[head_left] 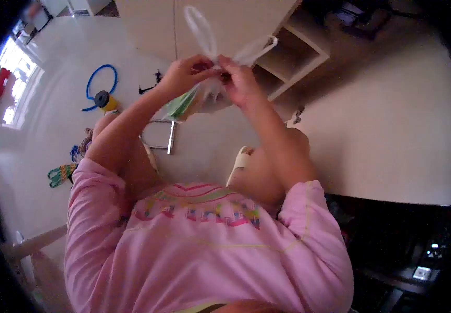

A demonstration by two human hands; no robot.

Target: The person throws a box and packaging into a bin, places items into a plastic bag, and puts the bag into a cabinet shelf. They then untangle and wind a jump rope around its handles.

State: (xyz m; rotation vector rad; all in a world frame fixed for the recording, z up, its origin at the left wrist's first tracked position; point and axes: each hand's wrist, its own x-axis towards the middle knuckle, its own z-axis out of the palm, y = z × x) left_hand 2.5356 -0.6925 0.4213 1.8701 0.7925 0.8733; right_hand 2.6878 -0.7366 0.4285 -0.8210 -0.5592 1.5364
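Note:
A clear plastic bag (203, 31) is held up in front of me, its two loop handles sticking out above my fingers. My left hand (185, 77) pinches the gathered neck of the bag from one side. On the other side, my right hand (240, 82) grips the same neck, fingers close to those of the left. Below the hands hangs the bag's body, with something green and flat (181, 106) showing through the plastic. The rest of its contents is blurred and partly hidden by my hands.
On the floor at left lie a blue hose loop (115, 78), a yellow and black spool (105, 100) and green cord (61, 175). A metal U-shaped frame (171, 138) lies between my feet. An open-shelved cabinet (317, 57) stands just beyond my right hand.

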